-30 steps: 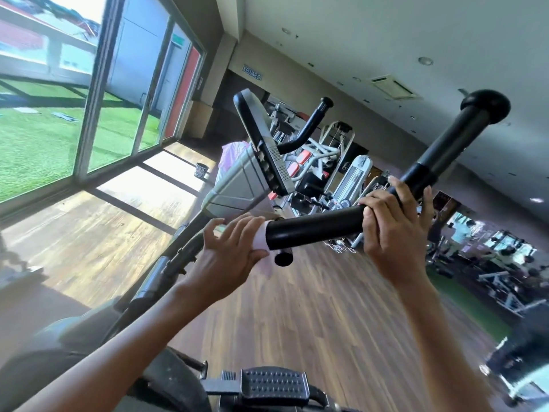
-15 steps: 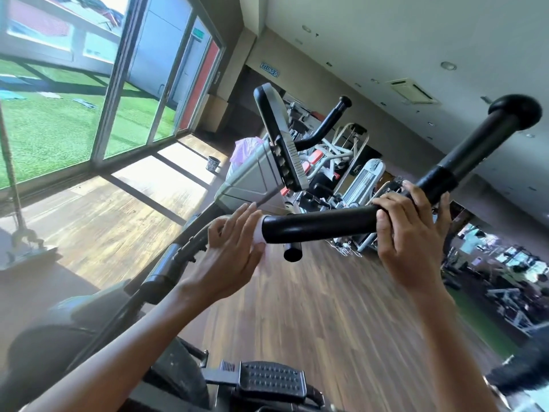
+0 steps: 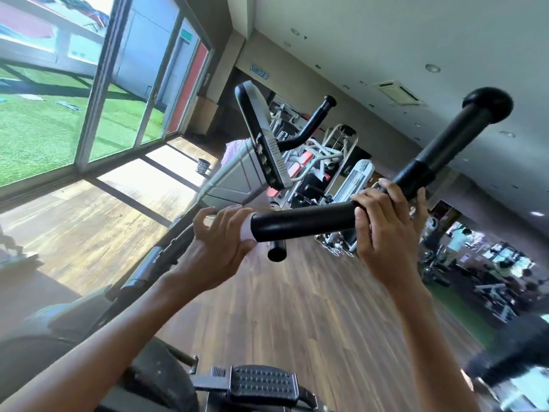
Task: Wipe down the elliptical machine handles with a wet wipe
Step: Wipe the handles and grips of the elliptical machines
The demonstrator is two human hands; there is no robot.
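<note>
A black padded elliptical handle [image 3: 306,220] runs from centre up to a round knob at the upper right. My left hand [image 3: 218,251] wraps a white wet wipe [image 3: 246,228] round the lower end of the handle, where the padding stops. My right hand [image 3: 383,230] grips the handle at its bend, fingers curled over the top. The second handle [image 3: 309,126] rises behind the grey console [image 3: 258,150].
A black foot pedal [image 3: 261,385] sits at the bottom centre, the machine's dark flywheel housing [image 3: 89,337] to its left. Large windows line the left wall. Other gym machines [image 3: 335,171] stand on the wooden floor behind.
Both hands keep their grips on the handle. The view has shifted slightly; the left hand with the wipe stays at the lower end of the padding.
</note>
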